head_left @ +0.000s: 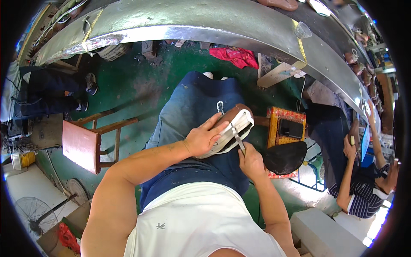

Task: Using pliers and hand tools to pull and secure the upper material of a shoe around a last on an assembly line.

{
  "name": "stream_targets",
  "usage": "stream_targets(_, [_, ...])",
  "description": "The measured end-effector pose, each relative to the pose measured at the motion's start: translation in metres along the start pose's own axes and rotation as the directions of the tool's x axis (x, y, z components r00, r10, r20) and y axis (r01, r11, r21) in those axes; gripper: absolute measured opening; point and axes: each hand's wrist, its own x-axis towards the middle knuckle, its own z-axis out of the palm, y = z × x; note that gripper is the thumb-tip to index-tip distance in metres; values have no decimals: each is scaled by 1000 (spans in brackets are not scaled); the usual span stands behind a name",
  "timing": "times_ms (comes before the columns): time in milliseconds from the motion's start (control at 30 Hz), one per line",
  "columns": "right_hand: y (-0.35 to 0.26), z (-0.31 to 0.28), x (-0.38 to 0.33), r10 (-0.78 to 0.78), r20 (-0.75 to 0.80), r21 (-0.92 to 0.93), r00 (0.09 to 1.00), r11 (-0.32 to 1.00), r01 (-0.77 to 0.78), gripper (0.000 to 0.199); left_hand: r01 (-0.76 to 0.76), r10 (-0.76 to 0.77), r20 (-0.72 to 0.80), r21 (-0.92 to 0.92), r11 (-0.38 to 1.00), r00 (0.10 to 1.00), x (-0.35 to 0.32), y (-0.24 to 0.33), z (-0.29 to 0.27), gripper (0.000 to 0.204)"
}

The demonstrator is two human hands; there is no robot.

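Across my lap lies a brown shoe (229,116) with a whitish rim, its underside turned up and to the right. My left hand (202,139) is closed over the shoe's left side, fingers stretched onto the brown upper. A narrow, flat metal blade (236,134) sticks up out of my right hand (251,162), whose fingers are wrapped round its lower end. The blade lies against the shoe's pale rim, over the dark underside. I cannot tell the blade tool's exact kind; my fist hides its grip. Beyond the toe, a white beaded loop (220,106) rests on my blue apron (180,112).
A long metal-edged bench (171,32) curves ahead, with a plastic cup (302,30) on it. To my right, a phone (291,128) lies on a yellow-and-red stand beside a black pad (286,157). A wooden stool (81,145) stands left. Other people sit at both sides.
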Motion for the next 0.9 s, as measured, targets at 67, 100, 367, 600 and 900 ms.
stream_targets(67, [10, -9, -5, 41, 85, 26, 996, 999, -44, 24, 0, -3, 79, 37, 999, 997, 5, 7, -8, 51])
stream_targets(100, [13, -13, -6, 69, 171, 47, 983, 996, -78, 22, -1, -10, 146, 74, 997, 989, 6, 10, -9, 51])
stream_targets(367, [-6, -76, 31, 107, 157, 269, 982, 952, -146, 22, 53, -114, 239, 250, 967, 964, 18, 16, -13, 56])
stream_targets(600, [11, -29, 54, -21, 83, 54, 996, 998, 17, 33, 81, -189, 354, 297, 951, 916, 26, 19, -29, 57])
stream_targets(900, [3, -32, 42, 33, 193, 9, 981, 999, -35, 35, 249, -248, 210, 18, 968, 946, -22, -6, 0, 64])
